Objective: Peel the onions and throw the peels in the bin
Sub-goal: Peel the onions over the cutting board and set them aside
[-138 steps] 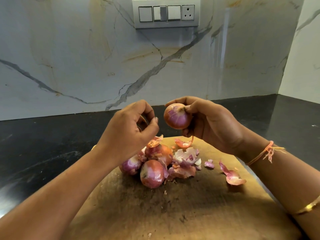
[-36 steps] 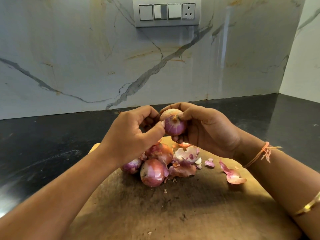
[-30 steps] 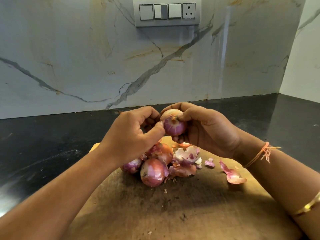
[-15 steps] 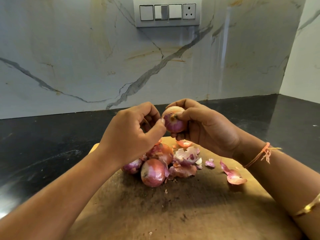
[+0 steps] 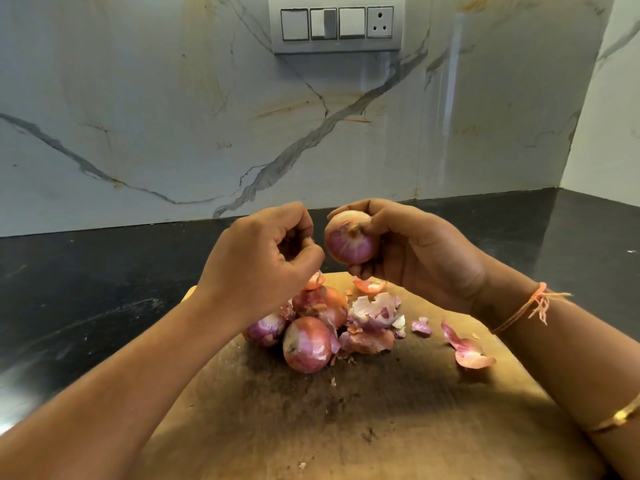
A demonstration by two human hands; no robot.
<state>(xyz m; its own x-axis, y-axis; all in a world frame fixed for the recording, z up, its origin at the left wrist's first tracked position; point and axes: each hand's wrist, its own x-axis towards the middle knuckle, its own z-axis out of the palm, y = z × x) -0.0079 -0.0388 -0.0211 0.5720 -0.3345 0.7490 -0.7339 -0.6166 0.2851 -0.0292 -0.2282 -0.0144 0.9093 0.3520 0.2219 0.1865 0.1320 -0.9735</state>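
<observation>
A person's left hand [image 5: 263, 258] hovers with fingers curled toward the thumb, just beside a small round red-purple onion [image 5: 349, 242]. The right hand [image 5: 426, 258] grips the onion from its far side above a worn wooden chopping board [image 5: 346, 427]. Whether the left fingertips pinch a scrap of skin cannot be told. The job looks mid-peel: papery tan skin covers the top of the held onion. The next move likely calls for the left thumb and forefinger to catch a loose edge and strip it away while the right hand steadies the bulb. Below the hands, a cluster of red onions [image 5: 306, 344] lies on the board, touching a heap of pink-and-white peels [image 5: 374, 317] to its right. A single curled pink peel [image 5: 467, 351] lies apart, near the right wrist's orange thread bracelet [image 5: 533, 306]. No bin is in view, so clearing the peels appears to lie ahead. The board rests on a glossy black countertop [image 5: 86, 289] against a grey-veined white marble wall [image 5: 138, 116], which carries a grey switch panel [image 5: 337, 24].
</observation>
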